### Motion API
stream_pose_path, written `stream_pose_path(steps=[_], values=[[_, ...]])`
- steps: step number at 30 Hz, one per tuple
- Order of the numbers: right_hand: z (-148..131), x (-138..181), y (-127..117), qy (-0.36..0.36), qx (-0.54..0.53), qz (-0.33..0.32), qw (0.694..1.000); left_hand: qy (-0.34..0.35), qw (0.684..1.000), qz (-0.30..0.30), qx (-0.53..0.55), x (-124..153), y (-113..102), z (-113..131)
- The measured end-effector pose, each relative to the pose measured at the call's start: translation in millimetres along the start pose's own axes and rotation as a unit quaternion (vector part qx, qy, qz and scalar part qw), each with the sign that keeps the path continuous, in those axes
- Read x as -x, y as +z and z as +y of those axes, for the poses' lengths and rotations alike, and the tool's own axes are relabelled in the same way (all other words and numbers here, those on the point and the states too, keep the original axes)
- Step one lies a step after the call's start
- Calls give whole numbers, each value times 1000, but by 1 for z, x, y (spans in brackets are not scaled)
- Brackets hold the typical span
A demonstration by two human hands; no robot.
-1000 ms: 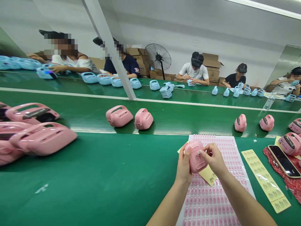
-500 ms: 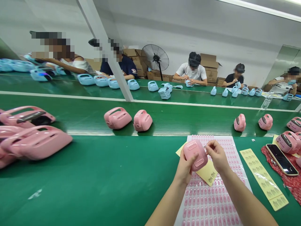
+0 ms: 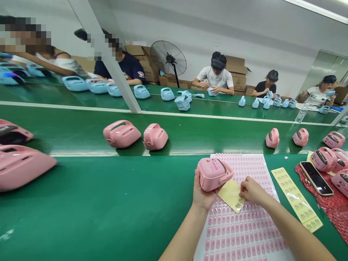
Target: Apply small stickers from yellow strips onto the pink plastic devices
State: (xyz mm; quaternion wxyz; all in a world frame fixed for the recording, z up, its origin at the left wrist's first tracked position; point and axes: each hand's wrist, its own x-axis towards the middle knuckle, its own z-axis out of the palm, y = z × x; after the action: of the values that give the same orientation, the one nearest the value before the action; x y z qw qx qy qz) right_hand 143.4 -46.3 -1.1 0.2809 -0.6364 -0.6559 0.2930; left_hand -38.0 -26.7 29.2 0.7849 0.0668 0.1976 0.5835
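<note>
Item one: small glossy pink plastic casing [image 3: 213, 174] with rounded corners. It is held clear of the table [image 3: 122, 203] in your left hand [image 3: 202, 194], tilted, with a printed face turned up toward you.

Item two: pale yellow paper slip [image 3: 231, 194], lying flat and partly hidden under the casing. The fingers of your right hand [image 3: 251, 190] rest on its right corner.

Item three: white sheet of pink oval stickers [image 3: 239, 232], set in rows, flat on the table beneath the slip.

Factory assembly line: green conveyor belt [image 3: 108, 203], seated workers [image 3: 214, 76].
</note>
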Motion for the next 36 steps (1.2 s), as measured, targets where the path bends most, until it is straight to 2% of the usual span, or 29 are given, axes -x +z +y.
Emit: stream_pose_path(steps=[4,10,13,17,21,23,25,29,36], values=[[0,-32,-13,-1,34,20,999,13,999,-36,27,-8,-18,0],[-2,-111,-22,35,7,134,990,4,997,-54,62,-16,-38,2],[-1,-123,-19,56,-20,150,987,2,996,-57,70,-16,-39,1],[-7,-107,-16,43,-80,180,980,8,992,-93,85,-14,-37,-1],[-36,-70,-1,-6,-185,167,968,13,989,-111,96,-13,-37,-3],[-54,-49,15,-54,-329,144,932,20,990,-99,98,-13,-36,-5],[-71,-34,31,-57,-397,142,905,35,991,-77,104,-13,-35,-8],[-90,-23,52,-23,-416,145,898,62,990,-45,120,-11,-32,-11],[-89,-28,64,-25,-461,165,872,63,990,-26,127,-10,-28,-12]])
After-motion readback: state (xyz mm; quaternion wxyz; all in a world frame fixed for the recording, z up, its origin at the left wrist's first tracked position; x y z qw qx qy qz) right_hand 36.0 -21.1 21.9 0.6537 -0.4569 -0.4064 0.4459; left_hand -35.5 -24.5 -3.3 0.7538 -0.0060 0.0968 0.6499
